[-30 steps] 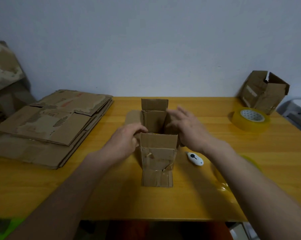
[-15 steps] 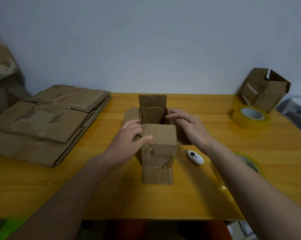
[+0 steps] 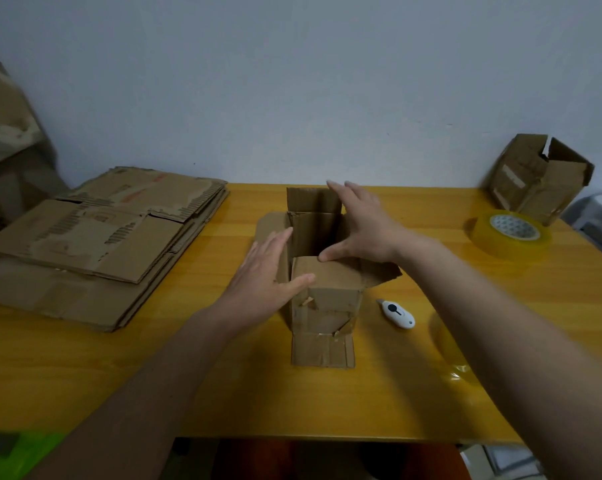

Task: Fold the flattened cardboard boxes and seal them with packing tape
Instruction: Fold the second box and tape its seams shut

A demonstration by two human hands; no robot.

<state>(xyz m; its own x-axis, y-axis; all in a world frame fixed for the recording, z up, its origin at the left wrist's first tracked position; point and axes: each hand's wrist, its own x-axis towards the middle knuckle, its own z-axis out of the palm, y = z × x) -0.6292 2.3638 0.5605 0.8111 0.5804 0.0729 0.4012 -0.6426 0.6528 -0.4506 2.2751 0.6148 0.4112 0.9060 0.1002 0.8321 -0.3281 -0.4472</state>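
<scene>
**Top flaps of the small box being folded in**

Head view: an upright box [image 3: 322, 271] is seen at the middle of the table [image 3: 119, 368], its top open and its near bottom flap lying flat on the wood toward the viewer. The left hand [image 3: 268, 271] is held flat against the box's left side, fingers straight and together, thumb laid across the near top flap — a placement that looks meant to steady the wall and keep that flap down. The right hand [image 3: 361, 226] is spread wide over the opening, thumb tip on the edge of the near flap, fingers reaching to the upright far flap; nothing is gripped by it. The reach is judged to be for drawing the far flap down to meet the near one. The right side flap is splayed outward under the wrist, and will need tucking first if the seam is to close.

A cutter [image 3: 398, 313] lies just right of the box, and a tape roll [image 3: 510, 233] stands further right — both within reach for sealing. A flat stack [image 3: 95, 244] waits at the left edge, and a folded box [image 3: 538, 178] rests at the far right corner.
</scene>
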